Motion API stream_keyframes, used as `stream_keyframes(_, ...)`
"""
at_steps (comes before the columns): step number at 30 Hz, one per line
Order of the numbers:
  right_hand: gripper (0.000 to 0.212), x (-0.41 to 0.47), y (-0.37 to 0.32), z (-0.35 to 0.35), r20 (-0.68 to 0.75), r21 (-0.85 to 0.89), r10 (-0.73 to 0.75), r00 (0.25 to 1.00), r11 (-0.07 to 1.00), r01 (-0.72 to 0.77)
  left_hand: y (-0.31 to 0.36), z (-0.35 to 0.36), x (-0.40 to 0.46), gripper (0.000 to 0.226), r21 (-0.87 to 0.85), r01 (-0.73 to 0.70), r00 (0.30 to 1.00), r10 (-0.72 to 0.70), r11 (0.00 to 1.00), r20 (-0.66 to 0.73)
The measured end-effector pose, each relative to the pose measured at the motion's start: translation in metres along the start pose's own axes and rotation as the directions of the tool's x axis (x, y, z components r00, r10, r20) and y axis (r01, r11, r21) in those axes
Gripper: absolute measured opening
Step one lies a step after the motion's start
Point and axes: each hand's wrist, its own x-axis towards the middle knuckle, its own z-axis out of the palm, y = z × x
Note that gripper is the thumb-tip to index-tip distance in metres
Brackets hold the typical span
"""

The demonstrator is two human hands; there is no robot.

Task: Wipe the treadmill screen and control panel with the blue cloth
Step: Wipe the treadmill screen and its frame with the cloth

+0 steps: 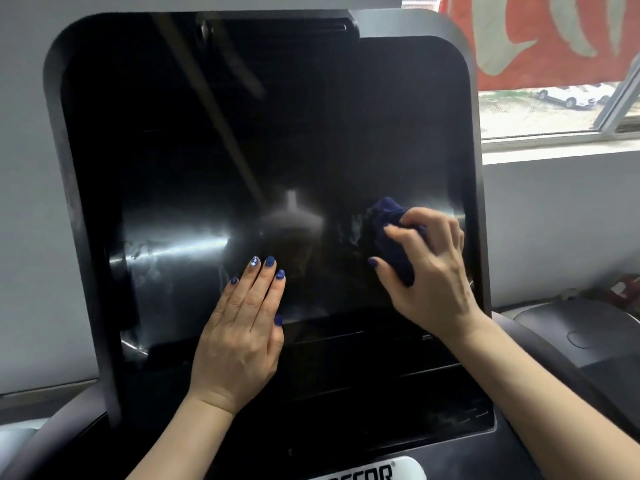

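Head view looks down at a large dark treadmill screen (242, 150) set in a black rounded frame. The right hand (429, 271) holds a bunched blue cloth (391, 233) against the lower right part of the glass, fingers curled over the top of it and thumb tucked under its left edge. The left hand (242, 327) lies flat on the lower middle of the screen, fingers straight and close together, palm down across the bottom edge of the glass. Streaks and glare show on the glass to the left of that hand. Below the screen sits the black control panel (433, 403), touched by neither hand. To the right, a window (554, 109) shows parked cars outside, with a red banner (540, 36) hanging above.
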Motion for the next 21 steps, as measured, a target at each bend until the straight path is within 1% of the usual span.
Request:
stream_keyframes(2,0.025,-0.009,-0.006,0.003,-0.005,0.048,0.001,1.0,0.999,-0.001,0.0,0.0,0.0,0.051,-0.001,-0.001,1.0,0.001,1.0,-0.001)
stream_keyframes(4,0.017,-0.012,-0.01,0.008,-0.045,0.089,0.048,0.998,0.995,-0.044,0.0,0.0,0.0,0.051,0.0,-0.001,1.0,0.001,1.0,-0.002)
stream_keyframes(5,0.017,-0.011,-0.011,0.01,-0.073,0.111,0.074,0.995,0.992,-0.066,0.0,0.0,0.0,0.051,-0.001,0.001,1.0,-0.001,1.0,-0.002)
stream_keyframes(8,0.036,-0.008,-0.013,0.014,-0.127,0.184,0.147,0.981,0.975,-0.123,0.0,-0.001,0.0,0.051,0.0,0.0,1.0,0.0,1.0,-0.001)
stream_keyframes(9,0.038,-0.007,-0.014,0.015,-0.135,0.181,0.156,0.978,0.975,-0.13,0.0,0.0,0.0,0.051,0.002,-0.002,1.0,0.002,1.0,0.0)
stream_keyframes(10,0.036,-0.007,-0.014,0.017,-0.141,0.167,0.157,0.977,0.977,-0.133,0.0,0.0,0.0,0.051,0.003,-0.003,1.0,0.003,1.0,0.002)
stream_keyframes(14,0.01,-0.009,-0.011,0.019,-0.174,0.149,0.137,0.975,0.982,-0.112,-0.001,0.0,0.0,0.052,0.004,-0.004,1.0,0.004,1.0,0.004)
stream_keyframes(15,0.008,-0.008,-0.007,0.018,-0.187,0.135,0.142,0.972,0.984,-0.118,-0.001,0.0,-0.001,0.052,0.0,-0.004,1.0,0.004,1.0,0.005)
stream_keyframes(16,0.009,-0.003,-0.003,0.016,-0.209,0.122,0.159,0.965,0.983,-0.136,-0.001,0.0,-0.001,0.052,-0.004,-0.003,1.0,0.003,1.0,0.005)
stream_keyframes(19,0.025,0.02,-0.002,0.022,-0.259,0.105,0.206,0.944,0.977,-0.184,0.0,0.0,0.0,0.051,-0.004,-0.005,1.0,0.005,1.0,0.001)
stream_keyframes(21,0.021,0.027,-0.011,0.031,-0.237,0.137,0.157,0.959,0.982,-0.127,-0.001,0.0,-0.001,0.051,-0.006,-0.008,1.0,0.008,1.0,-0.003)
